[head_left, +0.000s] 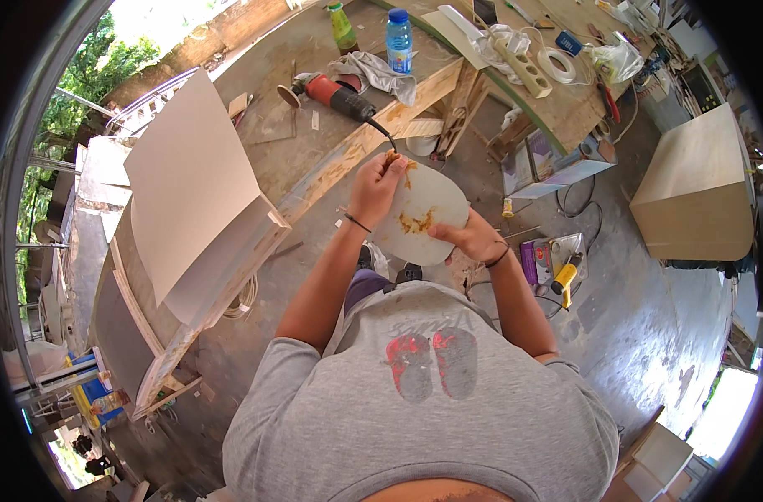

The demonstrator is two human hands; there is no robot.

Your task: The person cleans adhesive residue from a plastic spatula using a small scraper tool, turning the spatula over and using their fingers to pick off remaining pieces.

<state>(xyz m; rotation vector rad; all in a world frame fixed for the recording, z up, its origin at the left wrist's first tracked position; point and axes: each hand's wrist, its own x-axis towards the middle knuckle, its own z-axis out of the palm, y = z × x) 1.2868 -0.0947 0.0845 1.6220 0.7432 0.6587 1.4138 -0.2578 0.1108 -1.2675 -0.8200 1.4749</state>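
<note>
Pale board (436, 188): held between both hands over the floor (661, 339), just off the bench's (273, 134) near edge; nothing visible supports it from below, so a loosened grip could drop it near the shoes (409, 273).
Left hand (378, 188): closed at the board's upper left edge, thumb and fingers pinching around a brown-smeared bit; whether that is a separate piece or the board's own edge, I cannot tell.
Right hand (473, 240): clasps the board's lower right edge, thumb on its face, fingers mostly hidden behind.
Brown paste (416, 222): smeared mid-board, just beside the right thumb; if wet, it could spread onto the skin and make the hold slippery.
Grinder (339, 96): lies near the bench's near edge, its disc end toward the left; a tug could pull it off.
Cord (381, 129): drops over that edge toward the left hand; contact is unclear, but an arm swung outward could snag it.
Cloth (381, 74): bunched just beside the grinder; it could catch in the disc if the tool were started and shifted.
Panel (193, 184): stands tilted at the bench's left part; a knock from the left elbow could topple it.
Black lead (600, 209): loops across the floor at right, where a careless step could trip.
</note>
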